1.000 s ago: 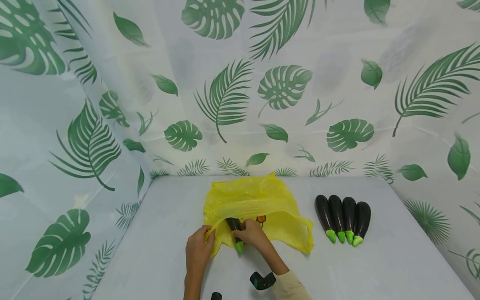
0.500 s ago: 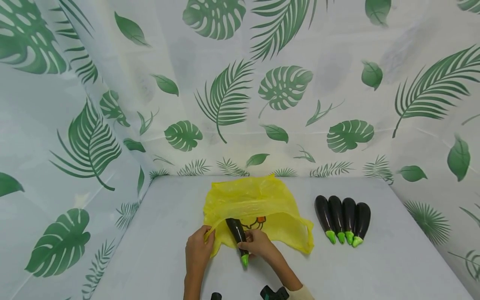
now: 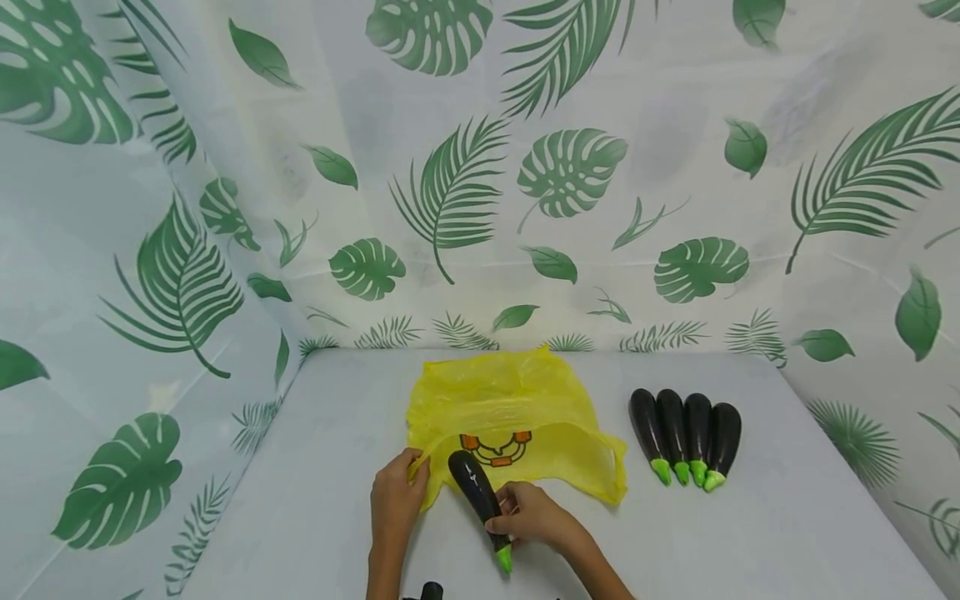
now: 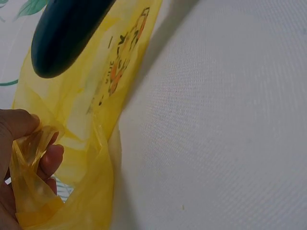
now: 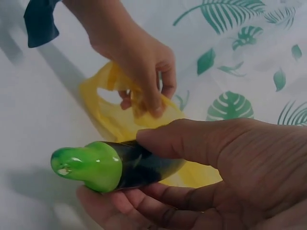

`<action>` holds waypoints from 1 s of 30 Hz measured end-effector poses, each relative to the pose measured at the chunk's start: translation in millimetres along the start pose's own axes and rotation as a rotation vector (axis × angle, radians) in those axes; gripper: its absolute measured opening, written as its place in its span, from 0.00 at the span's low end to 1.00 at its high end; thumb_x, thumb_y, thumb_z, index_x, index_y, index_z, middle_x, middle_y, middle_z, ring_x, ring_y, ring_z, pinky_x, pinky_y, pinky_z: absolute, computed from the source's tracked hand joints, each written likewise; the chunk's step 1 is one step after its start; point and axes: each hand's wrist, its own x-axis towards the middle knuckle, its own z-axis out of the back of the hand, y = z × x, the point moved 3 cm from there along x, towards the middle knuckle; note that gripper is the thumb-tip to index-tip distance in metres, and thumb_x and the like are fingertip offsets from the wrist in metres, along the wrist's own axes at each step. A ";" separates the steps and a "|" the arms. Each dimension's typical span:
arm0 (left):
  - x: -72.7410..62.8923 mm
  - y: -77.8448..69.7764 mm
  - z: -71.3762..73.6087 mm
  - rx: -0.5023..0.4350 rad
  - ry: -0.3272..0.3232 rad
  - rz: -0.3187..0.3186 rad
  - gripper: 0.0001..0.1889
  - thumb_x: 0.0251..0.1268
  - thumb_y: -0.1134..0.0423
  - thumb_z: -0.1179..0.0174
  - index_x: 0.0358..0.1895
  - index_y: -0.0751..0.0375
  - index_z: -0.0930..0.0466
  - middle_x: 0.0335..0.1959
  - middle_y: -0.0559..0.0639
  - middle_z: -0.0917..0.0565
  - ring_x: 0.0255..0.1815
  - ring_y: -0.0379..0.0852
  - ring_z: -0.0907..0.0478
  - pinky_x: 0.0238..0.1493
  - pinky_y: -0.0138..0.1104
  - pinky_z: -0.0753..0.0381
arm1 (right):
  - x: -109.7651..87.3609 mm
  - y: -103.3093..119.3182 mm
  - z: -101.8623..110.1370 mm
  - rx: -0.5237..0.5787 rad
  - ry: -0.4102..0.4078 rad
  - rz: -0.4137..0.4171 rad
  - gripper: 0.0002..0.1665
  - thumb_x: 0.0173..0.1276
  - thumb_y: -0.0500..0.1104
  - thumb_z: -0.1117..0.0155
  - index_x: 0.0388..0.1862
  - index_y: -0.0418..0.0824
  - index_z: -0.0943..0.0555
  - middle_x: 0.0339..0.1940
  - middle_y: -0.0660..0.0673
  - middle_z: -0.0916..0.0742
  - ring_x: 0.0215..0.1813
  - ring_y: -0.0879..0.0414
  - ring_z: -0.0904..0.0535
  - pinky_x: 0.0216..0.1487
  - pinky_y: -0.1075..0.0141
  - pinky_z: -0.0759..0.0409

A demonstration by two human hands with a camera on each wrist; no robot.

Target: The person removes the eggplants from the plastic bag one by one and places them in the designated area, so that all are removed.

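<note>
In the head view my right hand (image 3: 531,515) grips a dark, glossy eggplant (image 3: 474,483) near its green stem end. The right wrist view shows my thumb on top and my fingers curled beneath that eggplant (image 5: 144,167). Its rounded dark end points toward the mouth of a yellow plastic bag (image 3: 510,387). My left hand (image 3: 397,492) pinches the bag's left handle. Up close in the left wrist view, the yellow film (image 4: 36,158) bunches between the thumb and fingers of my left hand (image 4: 17,127). A printed design shows inside the bag's opening.
Several eggplants (image 3: 686,433) lie side by side on the white table (image 3: 787,542), right of the bag, green stems toward me. Behind the table hangs a leaf-patterned cloth (image 3: 465,208). A small black object (image 3: 432,591) shows at the bottom edge by my left forearm.
My right hand has drawn the eggplant out of the bag's mouth, toward me and slightly right. More of the print inside the bag shows. My left hand has stayed on the handle.
</note>
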 end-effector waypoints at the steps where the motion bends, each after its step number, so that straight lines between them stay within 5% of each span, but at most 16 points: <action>1: -0.1 0.1 -0.5 0.002 0.006 0.008 0.08 0.61 0.61 0.33 0.40 0.60 0.15 0.35 0.50 0.12 0.30 0.41 0.21 0.40 0.39 0.17 | -2.5 0.3 0.4 0.007 0.009 -0.004 0.25 0.59 0.36 0.30 0.53 0.26 0.25 0.36 0.42 0.20 0.34 0.55 0.21 0.32 0.59 0.15; 19: -1.4 0.3 -0.2 -0.008 0.009 -0.025 0.07 0.60 0.62 0.33 0.39 0.60 0.15 0.31 0.48 0.13 0.27 0.38 0.24 0.33 0.35 0.19 | -38.5 12.4 44.1 0.094 0.101 0.082 0.27 0.64 0.44 0.33 0.58 0.30 0.26 0.40 0.42 0.17 0.40 0.54 0.19 0.36 0.58 0.15; 30: -1.5 0.8 0.1 -0.022 -0.009 -0.040 0.07 0.60 0.63 0.34 0.39 0.61 0.15 0.31 0.49 0.13 0.27 0.38 0.24 0.34 0.36 0.18 | -63.3 -1.3 97.6 0.075 -0.111 0.074 0.36 0.67 0.47 0.35 0.64 0.25 0.33 0.48 0.38 0.18 0.48 0.52 0.20 0.42 0.57 0.15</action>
